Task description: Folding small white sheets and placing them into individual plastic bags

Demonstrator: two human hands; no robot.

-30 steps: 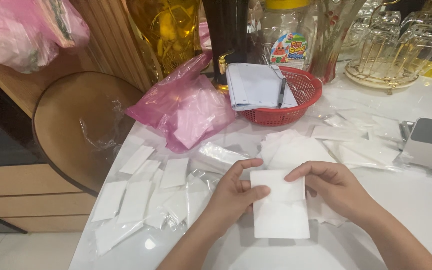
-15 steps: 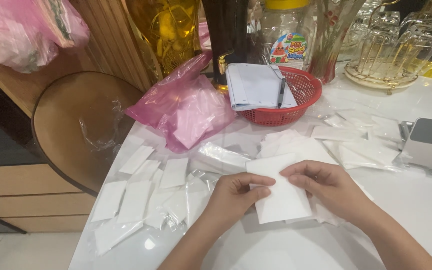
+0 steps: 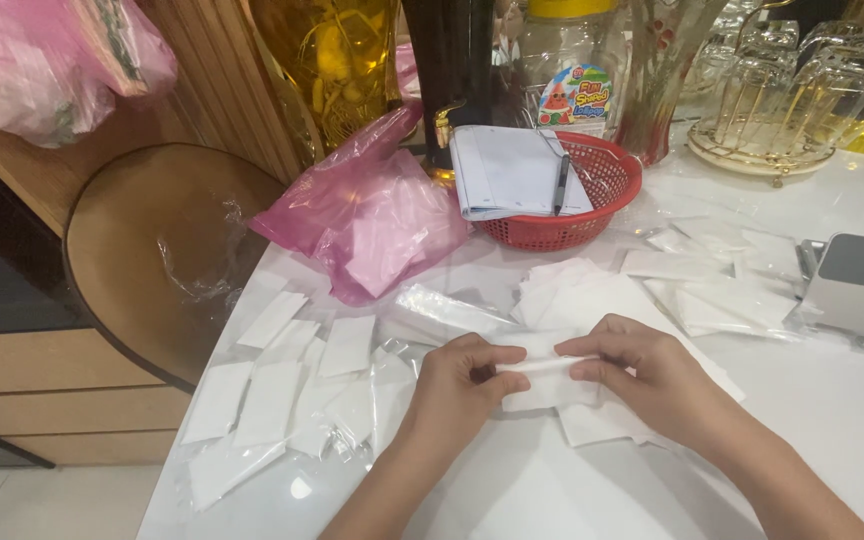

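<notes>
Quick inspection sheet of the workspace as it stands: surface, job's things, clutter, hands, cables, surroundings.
Surface: white glossy table, much of it covered in paper.
Job's things: white napkin, folded, pinched at its top fold by both hands; loose white napkins behind it; packed napkins in clear sleeves at the left.
Clutter: pink plastic bag; red basket holding a notepad and pen; grey metal holder.
Hands: left hand and right hand, both gripping the napkin.
Cables: nothing seen.
Surroundings: round brown stool; glass jars; rack of glasses.
</notes>
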